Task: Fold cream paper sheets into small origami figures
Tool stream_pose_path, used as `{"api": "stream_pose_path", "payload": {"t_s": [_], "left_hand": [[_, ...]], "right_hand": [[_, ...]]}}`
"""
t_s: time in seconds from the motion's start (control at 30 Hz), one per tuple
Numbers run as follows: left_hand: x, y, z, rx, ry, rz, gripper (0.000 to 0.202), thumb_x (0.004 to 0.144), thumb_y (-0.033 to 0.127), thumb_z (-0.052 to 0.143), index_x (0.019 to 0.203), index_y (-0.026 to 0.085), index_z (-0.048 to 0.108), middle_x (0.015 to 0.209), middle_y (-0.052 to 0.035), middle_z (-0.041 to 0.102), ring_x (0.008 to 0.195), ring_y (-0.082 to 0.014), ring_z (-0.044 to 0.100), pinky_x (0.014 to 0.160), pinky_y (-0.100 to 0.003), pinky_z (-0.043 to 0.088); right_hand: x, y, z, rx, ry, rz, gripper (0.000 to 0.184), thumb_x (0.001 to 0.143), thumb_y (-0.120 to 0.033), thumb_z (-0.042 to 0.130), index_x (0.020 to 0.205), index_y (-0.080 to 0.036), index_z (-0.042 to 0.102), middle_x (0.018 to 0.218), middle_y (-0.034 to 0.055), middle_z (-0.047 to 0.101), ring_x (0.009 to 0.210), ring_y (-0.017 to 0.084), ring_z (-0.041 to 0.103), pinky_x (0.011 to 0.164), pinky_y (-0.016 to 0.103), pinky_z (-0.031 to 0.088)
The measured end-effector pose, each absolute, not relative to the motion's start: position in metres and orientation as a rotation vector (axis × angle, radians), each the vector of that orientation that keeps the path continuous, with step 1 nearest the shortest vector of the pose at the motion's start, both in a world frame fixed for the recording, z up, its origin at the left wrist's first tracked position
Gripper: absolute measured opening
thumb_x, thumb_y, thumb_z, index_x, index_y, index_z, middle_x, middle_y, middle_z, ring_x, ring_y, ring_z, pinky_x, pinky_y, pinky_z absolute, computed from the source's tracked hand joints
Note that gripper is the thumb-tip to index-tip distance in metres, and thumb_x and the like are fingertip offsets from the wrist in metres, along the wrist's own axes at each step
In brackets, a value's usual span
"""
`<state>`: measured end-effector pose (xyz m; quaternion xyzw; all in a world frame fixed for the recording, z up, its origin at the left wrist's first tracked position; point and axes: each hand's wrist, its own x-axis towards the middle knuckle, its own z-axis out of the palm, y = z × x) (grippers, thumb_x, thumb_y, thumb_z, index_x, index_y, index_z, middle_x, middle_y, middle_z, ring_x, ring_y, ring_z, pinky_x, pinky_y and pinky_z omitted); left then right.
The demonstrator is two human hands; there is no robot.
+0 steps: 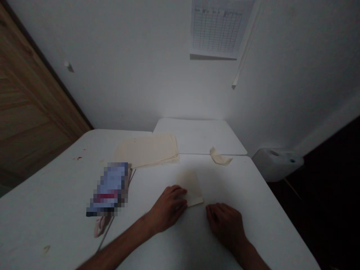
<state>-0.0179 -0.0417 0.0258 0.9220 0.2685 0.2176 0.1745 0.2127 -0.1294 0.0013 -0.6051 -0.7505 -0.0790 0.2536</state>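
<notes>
On the white table lies a small cream sheet (193,187), seemingly folded, thin like paper or cloth; I cannot tell which. My left hand (170,208) is at its left edge, with fingers bent over it and thumb close by, gripping or pressing that side. Just right of the sheet's near corner, my right hand (225,223) rests on the table with its fingers curled together. Whatever may be inside those fingers is hidden. Beyond my left hand lies a flat stack of larger cream sheets (149,148). A curled cream piece (220,157) sits farther back on the right.
A blurred blue packet-like item (111,187) lies left of my left arm, with a pink loop-like handle (99,227) below it. A white plastic container (277,163) stands beyond the table's right edge. A printed chart (218,28) hangs on the wall behind.
</notes>
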Motion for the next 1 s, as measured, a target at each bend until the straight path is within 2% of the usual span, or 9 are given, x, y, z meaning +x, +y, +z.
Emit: {"api": "stream_pose_path", "payload": {"t_s": [0.13, 0.23, 0.6, 0.8, 1.0], "left_hand": [[-0.017, -0.037, 0.018, 2.58, 0.757, 0.673, 0.017, 0.089, 0.021, 0.053, 0.087, 0.021, 0.069, 0.118, -0.0081, 0.061, 0.112, -0.0252, 0.05, 0.095, -0.045, 0.042], [-0.017, -0.034, 0.015, 2.577, 0.757, 0.699, 0.015, 0.088, 0.02, 0.054, 0.088, 0.022, 0.069, 0.117, -0.007, 0.062, 0.112, -0.0245, 0.05, 0.095, -0.045, 0.042], [-0.019, -0.034, 0.013, 2.578, 0.756, 0.702, 0.014, 0.089, 0.024, 0.055, 0.088, 0.023, 0.069, 0.118, -0.0059, 0.062, 0.112, -0.0243, 0.053, 0.093, -0.044, 0.043], [-0.024, -0.035, 0.015, 2.586, 0.77, 0.68, 0.013, 0.088, 0.022, 0.057, 0.09, 0.024, 0.07, 0.119, -0.004, 0.063, 0.114, -0.0234, 0.052, 0.094, -0.044, 0.043], [-0.031, -0.034, 0.014, 2.587, 0.804, 0.686, 0.015, 0.089, 0.022, 0.055, 0.093, 0.024, 0.068, 0.122, -0.0035, 0.062, 0.117, -0.0234, 0.051, 0.097, -0.046, 0.043]], "right_hand": [[0.232, -0.098, 0.02, -1.447, -2.073, -0.067, 0.016, 0.091, -0.021, 0.051, 0.094, -0.022, 0.067, 0.092, 0.0075, 0.066, 0.084, 0.019, 0.06, 0.072, 0.03, 0.049], [0.235, -0.07, 0.029, -1.254, -2.24, 0.025, 0.015, 0.089, -0.019, 0.056, 0.097, -0.024, 0.067, 0.106, 0.0058, 0.066, 0.096, 0.019, 0.057, 0.081, 0.032, 0.05], [0.232, -0.047, 0.02, -1.177, -2.436, 0.108, 0.016, 0.09, -0.021, 0.056, 0.088, -0.027, 0.07, 0.112, -0.001, 0.069, 0.096, 0.019, 0.057, 0.084, 0.034, 0.049], [0.24, -0.05, 0.031, -1.208, -2.449, 0.193, 0.014, 0.087, -0.03, 0.061, 0.097, -0.029, 0.071, 0.119, -0.001, 0.066, 0.101, 0.02, 0.058, 0.087, 0.036, 0.047], [0.246, -0.053, 0.038, -1.273, -2.473, 0.292, 0.03, 0.079, -0.037, 0.069, 0.108, -0.031, 0.068, 0.129, -0.0017, 0.06, 0.113, 0.023, 0.054, 0.095, 0.041, 0.043]]}}
